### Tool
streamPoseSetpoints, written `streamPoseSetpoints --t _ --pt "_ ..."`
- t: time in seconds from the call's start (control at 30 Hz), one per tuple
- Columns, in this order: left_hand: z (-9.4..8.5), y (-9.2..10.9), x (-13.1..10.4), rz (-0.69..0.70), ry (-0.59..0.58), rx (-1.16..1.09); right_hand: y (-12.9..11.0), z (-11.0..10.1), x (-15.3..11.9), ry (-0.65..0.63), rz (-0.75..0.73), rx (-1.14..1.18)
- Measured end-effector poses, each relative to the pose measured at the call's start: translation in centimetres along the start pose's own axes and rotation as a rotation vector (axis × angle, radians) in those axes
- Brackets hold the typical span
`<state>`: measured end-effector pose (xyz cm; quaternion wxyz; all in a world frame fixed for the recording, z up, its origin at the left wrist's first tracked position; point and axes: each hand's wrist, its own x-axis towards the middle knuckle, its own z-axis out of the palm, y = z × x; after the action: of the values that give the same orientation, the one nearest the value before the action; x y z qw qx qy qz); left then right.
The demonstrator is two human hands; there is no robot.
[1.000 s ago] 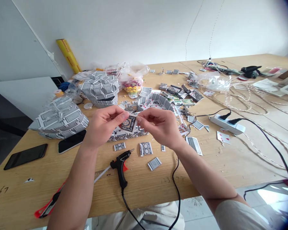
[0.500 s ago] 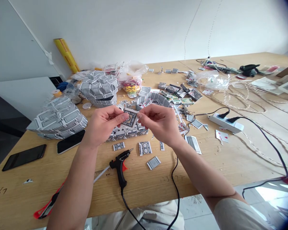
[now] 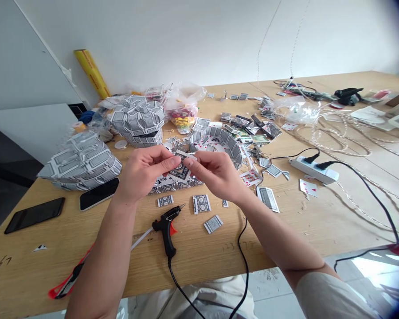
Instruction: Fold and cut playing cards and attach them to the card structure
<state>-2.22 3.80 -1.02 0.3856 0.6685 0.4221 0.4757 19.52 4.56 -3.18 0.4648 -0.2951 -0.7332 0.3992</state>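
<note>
A dark-patterned playing card (image 3: 181,173) is pinched between my two hands, with a white strip along its upper edge. My left hand (image 3: 149,170) grips its left side with thumb and fingers. On the other side, my right hand (image 3: 216,173) pinches the upper right of the card. Behind and below the hands sits an open box made of playing cards (image 3: 231,144), partly hidden by them. A black glue gun (image 3: 166,230) with a red trigger lies nearer to me. Folded card pieces (image 3: 201,204) rest between the gun and the box.
Two phones (image 3: 35,215) and a red cutter (image 3: 68,281) lie at left. Card-built lidded boxes (image 3: 83,161) stand behind them. A white power strip (image 3: 314,169) with plugged-in black cables is at right, near coiled twisted wire. Card packs (image 3: 252,126) lie beyond the box.
My right hand has shifted slightly left along the card, its thumb now lying over the upper right part. The left hand keeps its pinch; the view has moved a little.
</note>
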Motion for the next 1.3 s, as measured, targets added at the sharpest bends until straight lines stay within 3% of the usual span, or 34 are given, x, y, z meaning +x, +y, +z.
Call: streamPoseSetpoints --t 0.27,0.53,0.67,0.8,1.0,1.3 --pt "0.9 -0.2 0.1 -0.036 0.018 -0.043 -0.7 -0.1 0.1 0.178 -0.049 -0.085" --pt "0.8 0.8 -0.1 0.027 0.04 0.098 -0.7 -0.1 0.1 0.162 -0.008 -0.002" --pt "0.9 0.8 -0.2 0.028 -0.03 0.118 -0.6 0.0 0.2 0.162 0.005 0.068" --pt "1.3 0.4 -0.4 0.039 -0.087 0.169 -0.2 0.2 0.2 0.176 -0.017 -0.003" --pt "1.9 0.1 -0.3 0.038 -0.002 0.225 0.1 0.2 0.0 0.266 -0.053 -0.089" --pt "1.6 0.2 -0.4 0.091 -0.008 0.271 0.4 0.5 0.0 0.301 -0.083 -0.094"
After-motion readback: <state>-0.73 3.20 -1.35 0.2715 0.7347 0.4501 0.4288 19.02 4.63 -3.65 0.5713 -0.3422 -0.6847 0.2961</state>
